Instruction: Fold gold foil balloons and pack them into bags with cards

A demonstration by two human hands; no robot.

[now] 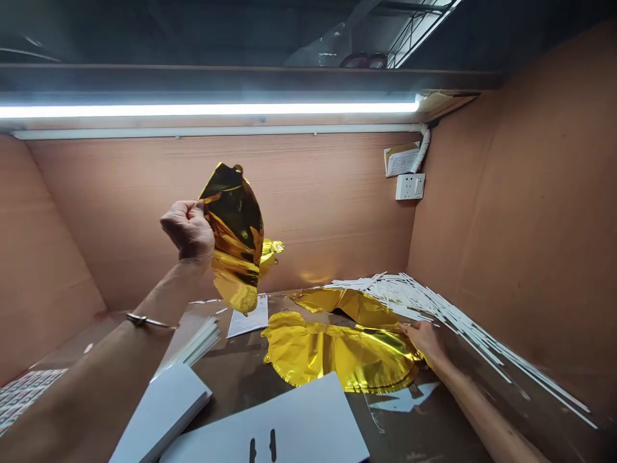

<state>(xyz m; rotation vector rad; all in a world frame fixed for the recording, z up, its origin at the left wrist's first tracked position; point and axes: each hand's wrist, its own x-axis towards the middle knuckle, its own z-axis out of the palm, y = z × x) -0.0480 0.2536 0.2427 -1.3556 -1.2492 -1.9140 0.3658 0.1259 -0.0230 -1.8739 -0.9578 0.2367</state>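
My left hand (189,230) is raised in front of the back wall, its fingers closed on a crumpled gold foil balloon (235,238) that hangs down from the grip. My right hand (424,339) rests low on the table at the right edge of a flat pile of gold foil balloons (337,350). Its fingers touch the foil, and I cannot see whether they pinch it. A metal bracelet (144,320) sits on my left wrist.
Several long white straws (463,321) lie heaped along the right wall. White sheets (299,427) and a white card stack (161,411) lie at the front, a small printed paper (248,318) behind. A wall socket (410,186) sits in the back right corner, under a light strip (207,109).
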